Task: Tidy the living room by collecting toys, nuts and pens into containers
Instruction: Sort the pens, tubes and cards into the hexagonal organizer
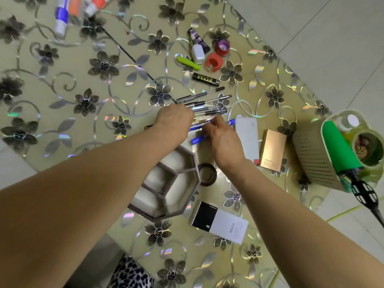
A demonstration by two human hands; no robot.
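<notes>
In the head view, we see both hands meeting over a group of pens [204,101] on the flowered surface [87,65]. The left hand [174,119] has its fingers curled down onto the near ends of the black pens, probably to gather them into one bundle; whether they truly pinch one we cannot tell. The right hand [223,140] pinches a blue marker [200,123], and a second blue marker [199,139] lies under it.

The divided tray [166,183] sits at 6 o'clock from the pens, just beside the wrists, so we judge it is the container intended for them. A roll of tape [206,174] touches the tray at its 3 o'clock side.
</notes>
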